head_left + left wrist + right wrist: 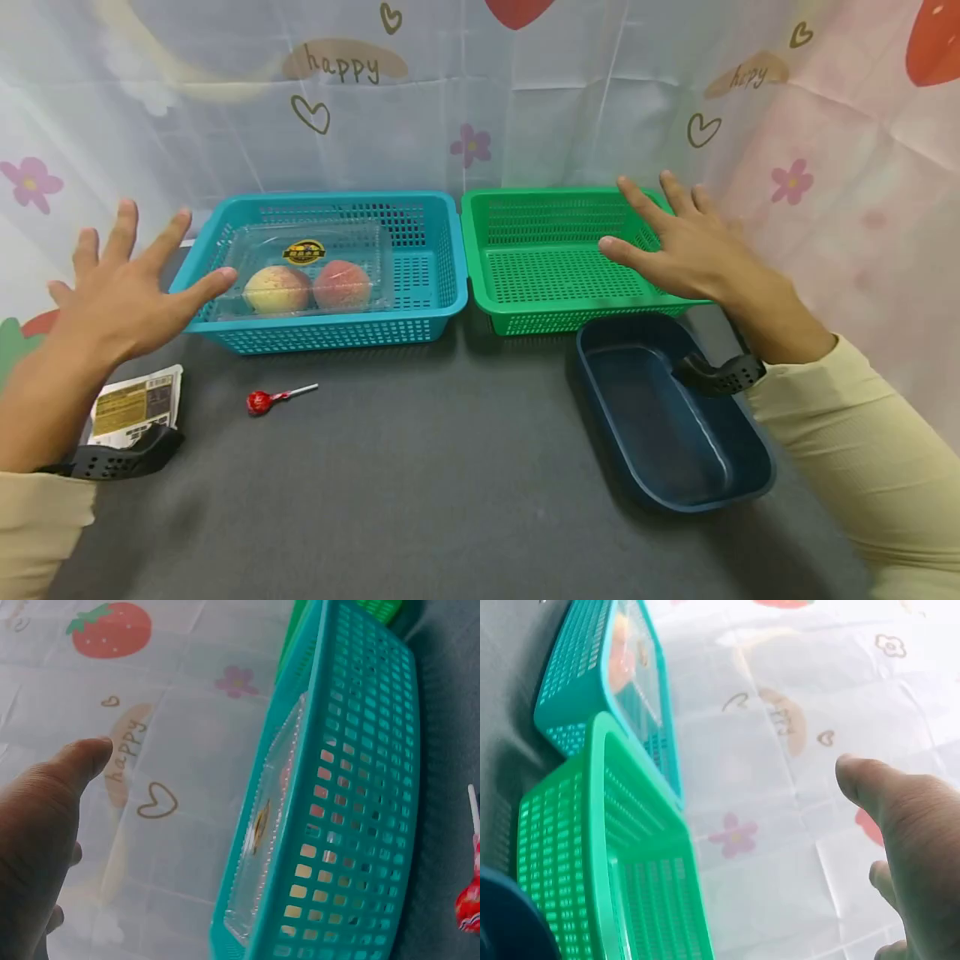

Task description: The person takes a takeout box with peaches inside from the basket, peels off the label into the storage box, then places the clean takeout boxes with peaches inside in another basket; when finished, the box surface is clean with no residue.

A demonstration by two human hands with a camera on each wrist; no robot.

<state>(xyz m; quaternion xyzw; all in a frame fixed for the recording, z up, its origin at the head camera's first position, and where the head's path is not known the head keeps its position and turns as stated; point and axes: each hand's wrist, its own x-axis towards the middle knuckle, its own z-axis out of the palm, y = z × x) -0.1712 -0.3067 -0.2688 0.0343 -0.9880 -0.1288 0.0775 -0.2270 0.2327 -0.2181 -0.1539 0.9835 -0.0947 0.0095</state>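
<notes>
My left hand (pixel 123 292) is raised with its fingers spread, near the left end of the blue basket (pixel 337 333). Inside that basket lies a clear plastic box (pixel 382 258) with a gold and black label, holding two peaches (pixel 342 285). On the other side, my right hand (pixel 686 242) is also held up with fingers spread, overlapping the right end of the green basket (pixel 555 321) in the head view. Neither hand holds anything. Nothing lies in the visible part of the green basket.
A dark blue tub (pixel 652 417) stands in front of the green basket, below my right wrist. A red lollipop (pixel 260 402) lies on the grey table (pixel 420 492). Partly behind my left wrist is a white and gold packet (pixel 142 404). A printed curtain (pixel 555 108) hangs behind.
</notes>
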